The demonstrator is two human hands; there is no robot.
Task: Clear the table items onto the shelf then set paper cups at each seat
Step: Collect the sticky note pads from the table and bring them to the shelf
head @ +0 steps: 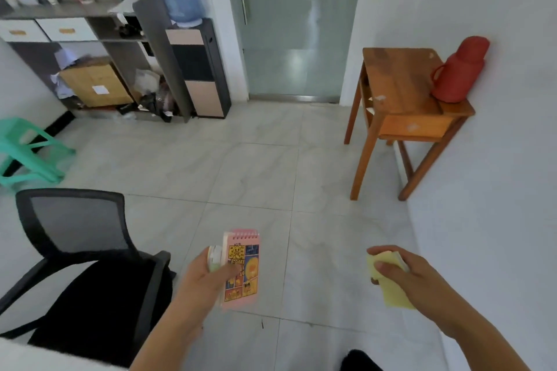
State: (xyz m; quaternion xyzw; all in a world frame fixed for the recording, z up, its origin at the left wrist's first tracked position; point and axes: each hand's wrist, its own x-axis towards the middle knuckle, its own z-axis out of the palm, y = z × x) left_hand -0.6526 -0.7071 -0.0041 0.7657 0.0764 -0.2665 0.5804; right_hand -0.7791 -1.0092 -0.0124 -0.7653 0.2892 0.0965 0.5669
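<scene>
My left hand [208, 277] grips a pink spiral notebook [243, 268] with a yellow cartoon cover, plus a small pale green and white object [214, 257] pressed against it. My right hand [404, 271] holds a pad of yellow sticky notes [390, 292]. Both hands hover over the tiled floor at the lower middle. The grey shelf unit [90, 9] stands against the far left wall, with papers, a cardboard box [95, 84] and clutter in its compartments. No paper cups can be made out clearly.
A black mesh office chair [81, 265] stands at lower left, a green plastic stool [27, 150] behind it. A water dispenser [193, 63] stands beside the shelf, next to a frosted glass door [295, 24]. A wooden side table [404, 99] carries a red thermos [458, 69] at right.
</scene>
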